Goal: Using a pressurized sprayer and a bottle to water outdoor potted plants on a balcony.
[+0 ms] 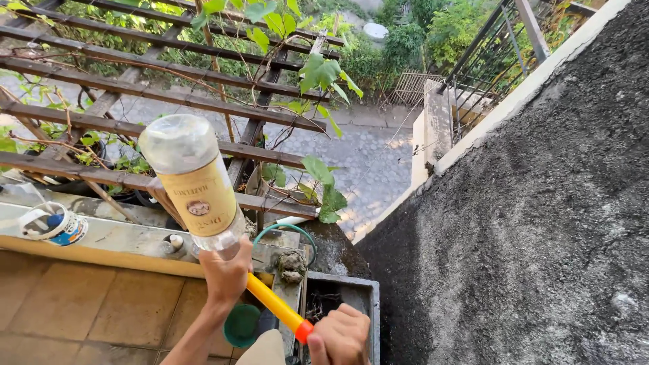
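Note:
My left hand (pixel 226 270) grips the neck of a clear plastic bottle (pixel 193 179) with a tan label, held bottom-up and tilted left. A yellow tube (pixel 274 304) runs from the bottle's neck down to the right and ends in an orange part (pixel 304 331). My right hand (pixel 341 334) is closed around that orange end at the bottom edge of the view. A round green cup-like piece (pixel 241 324) sits just below my left wrist.
A ledge (pixel 115 236) in front carries a small white and blue tub (pixel 54 226). Beyond it is a wooden trellis (pixel 155 88) with vines (pixel 321 71). A rough dark wall (pixel 541 203) fills the right. A grey box (pixel 341 290) and a green hose (pixel 287 230) lie near my hands.

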